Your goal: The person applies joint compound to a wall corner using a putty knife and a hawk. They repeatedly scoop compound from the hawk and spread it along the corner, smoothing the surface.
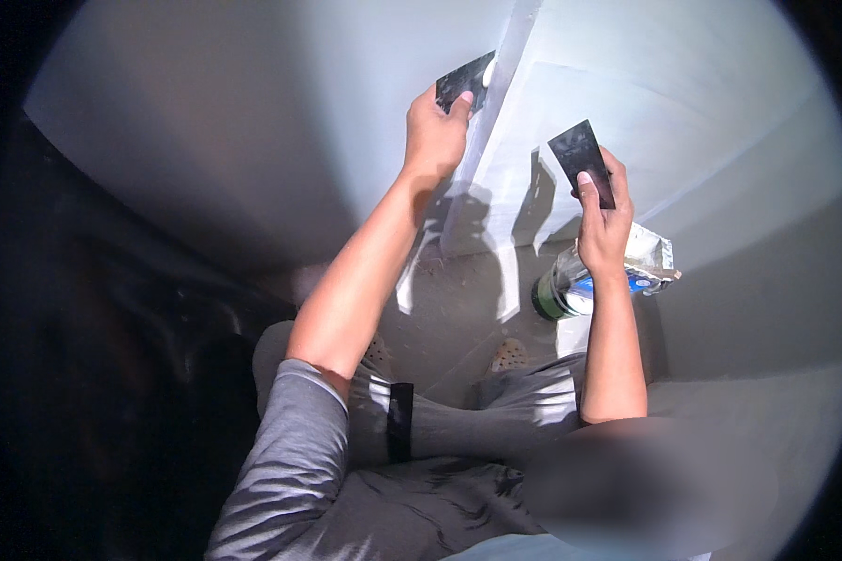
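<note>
My left hand [437, 136] is closed around a thin dark putty blade [460, 86], its thumb pressed on the flat face. A dab of white putty [488, 73] sits at that blade's right end, right by the pale strip [507, 65] where two wall surfaces meet. Farther right, my right hand [606, 213] grips a second dark putty blade [582, 159], thumb on its face and fingers behind it. This blade is held up and tilted, apart from the wall, with whitish smears on it.
Below my right hand, a bucket [550, 297] stands on the floor [440, 299], with an open plastic bag [650, 251] at its top. Pale walls [215, 112] rise ahead and at the right. A dark glossy surface [131, 346] lies at the left. My shoes [510, 355] are below.
</note>
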The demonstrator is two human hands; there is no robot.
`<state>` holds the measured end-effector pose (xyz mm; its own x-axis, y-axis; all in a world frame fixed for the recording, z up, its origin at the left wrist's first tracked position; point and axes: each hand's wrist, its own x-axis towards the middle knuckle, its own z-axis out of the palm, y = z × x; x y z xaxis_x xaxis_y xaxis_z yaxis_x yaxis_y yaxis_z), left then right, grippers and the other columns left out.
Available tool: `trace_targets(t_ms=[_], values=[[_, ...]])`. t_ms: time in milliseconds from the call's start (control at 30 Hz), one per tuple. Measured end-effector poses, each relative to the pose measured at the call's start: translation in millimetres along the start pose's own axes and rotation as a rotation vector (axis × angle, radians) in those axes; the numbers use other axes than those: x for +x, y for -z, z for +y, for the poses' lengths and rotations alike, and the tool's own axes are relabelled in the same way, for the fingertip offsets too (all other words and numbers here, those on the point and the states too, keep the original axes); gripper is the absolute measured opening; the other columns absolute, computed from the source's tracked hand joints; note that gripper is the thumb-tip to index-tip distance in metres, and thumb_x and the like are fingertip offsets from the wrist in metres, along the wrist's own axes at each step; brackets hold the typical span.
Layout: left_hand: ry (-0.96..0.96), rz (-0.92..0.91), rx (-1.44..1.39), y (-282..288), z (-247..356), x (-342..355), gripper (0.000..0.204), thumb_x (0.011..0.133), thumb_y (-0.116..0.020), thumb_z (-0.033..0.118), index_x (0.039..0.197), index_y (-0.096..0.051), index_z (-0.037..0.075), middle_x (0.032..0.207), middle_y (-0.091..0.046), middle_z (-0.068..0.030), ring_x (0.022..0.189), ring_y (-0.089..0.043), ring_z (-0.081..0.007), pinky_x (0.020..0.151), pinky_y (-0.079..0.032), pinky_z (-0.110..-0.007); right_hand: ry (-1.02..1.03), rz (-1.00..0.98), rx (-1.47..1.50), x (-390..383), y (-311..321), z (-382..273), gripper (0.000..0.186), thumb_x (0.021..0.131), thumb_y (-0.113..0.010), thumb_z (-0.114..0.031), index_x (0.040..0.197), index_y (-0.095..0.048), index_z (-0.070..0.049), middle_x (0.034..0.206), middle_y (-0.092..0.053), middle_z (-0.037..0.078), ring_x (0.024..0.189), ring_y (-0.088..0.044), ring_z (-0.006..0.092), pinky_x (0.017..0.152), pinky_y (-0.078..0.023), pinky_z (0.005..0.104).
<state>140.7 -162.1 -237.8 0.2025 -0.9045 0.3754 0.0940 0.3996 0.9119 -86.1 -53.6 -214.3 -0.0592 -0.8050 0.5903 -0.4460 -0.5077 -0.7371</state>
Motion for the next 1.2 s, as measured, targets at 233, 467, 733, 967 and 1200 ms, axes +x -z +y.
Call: trace_targets(t_ms=[233, 467, 733, 967, 1200], values=[[-0.036, -0.008, 0.152, -4.3, 10.8, -3.4, 0.025, 0.099, -0.061, 0.011, 0.119, -0.067, -0.002, 0.097, -0.073, -0.0187, 0.088, -0.068, -0.029, 0.086, -0.051, -0.037, -0.031, -0.016, -0.014, -1.9, -2.4, 5.5, 0.037, 0.103, -0.061, -0.015, 0.138, -0.056, -0.003, 0.11, -0.067, 0.006, 0.094, -0.062, 0.0112, 0.081, -0.052, 0.0273], [-0.197, -0.078, 0.335, -21.1, 24.7, -11.2, 0.04, 0.096, -0.054, 0.006, 0.134, -0.059, -0.003, 0.125, -0.064, -0.0245, 0.115, -0.063, -0.0397, 0.101, -0.048, -0.04, -0.003, -0.01, 0.009, -0.8, -4.9, 3.2, 0.035, 0.103, -0.058, -0.012, 0.137, -0.058, -0.003, 0.111, -0.065, 0.005, 0.088, -0.058, 0.0099, 0.079, -0.049, 0.027], [-0.25, -0.046, 0.329, -30.9, 25.8, -36.4, 0.043, 0.094, -0.049, 0.0, 0.137, -0.058, -0.002, 0.128, -0.059, -0.0227, 0.118, -0.059, -0.041, 0.105, -0.046, -0.04, -0.015, -0.015, -0.005, -1.0, -4.7, 1.1, 0.037, 0.102, -0.061, -0.012, 0.137, -0.055, -0.002, 0.108, -0.067, 0.006, 0.091, -0.061, 0.0106, 0.08, -0.051, 0.0262], [-0.37, -0.071, 0.21, -16.0, 22.1, -65.5, 0.043, 0.095, -0.048, -0.001, 0.137, -0.057, -0.002, 0.13, -0.059, -0.0227, 0.119, -0.06, -0.0401, 0.106, -0.046, -0.041, -0.031, 0.007, -0.043, 0.0, 0.2, 4.5, 0.036, 0.103, -0.06, -0.014, 0.137, -0.056, -0.003, 0.109, -0.067, 0.006, 0.09, -0.06, 0.0104, 0.078, -0.051, 0.0264], [-0.082, 0.029, 0.304, -6.7, 6.0, -38.4, 0.038, 0.096, -0.049, 0.003, 0.132, -0.06, -0.003, 0.129, -0.061, -0.0225, 0.121, -0.059, -0.0418, 0.106, -0.046, -0.044, -0.024, 0.019, -0.032, -0.9, -2.3, 1.6, 0.036, 0.104, -0.057, -0.016, 0.137, -0.057, -0.002, 0.112, -0.066, 0.006, 0.09, -0.06, 0.0112, 0.079, -0.051, 0.0275]])
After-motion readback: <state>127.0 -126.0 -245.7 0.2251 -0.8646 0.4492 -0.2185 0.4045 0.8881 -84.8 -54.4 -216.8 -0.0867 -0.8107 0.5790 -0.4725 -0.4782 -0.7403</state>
